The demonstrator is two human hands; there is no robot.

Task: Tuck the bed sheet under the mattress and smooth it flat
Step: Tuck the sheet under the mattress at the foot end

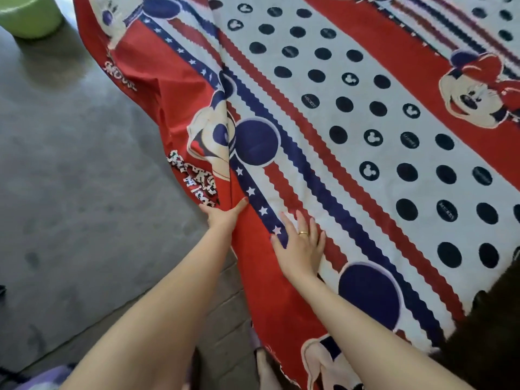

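Your left hand (222, 216) had its grip closed on the sheet (351, 114): the thumb lay on top of a raised fold at the bed's edge, and the fingers were hidden under the cloth. Your right hand (302, 244) lay flat just beside it, fingers spread and straight, pressing on the starred blue stripe; a gold ring (303, 233) showed on one finger.

The sheet covered the whole bed, red with blue and white stripes, a white band of dark dots and cartoon mouse prints. On top it lay mostly smooth. Along the left edge it hung loose and bunched in folds down toward the floor (78, 170), lifted where your left hand held it. You could not tell whether any of it was under the mattress, which was hidden.

The floor was grey concrete, with paler bricks near your arms. A green tub (28, 15) stood in the far left corner, well apart from the bed.
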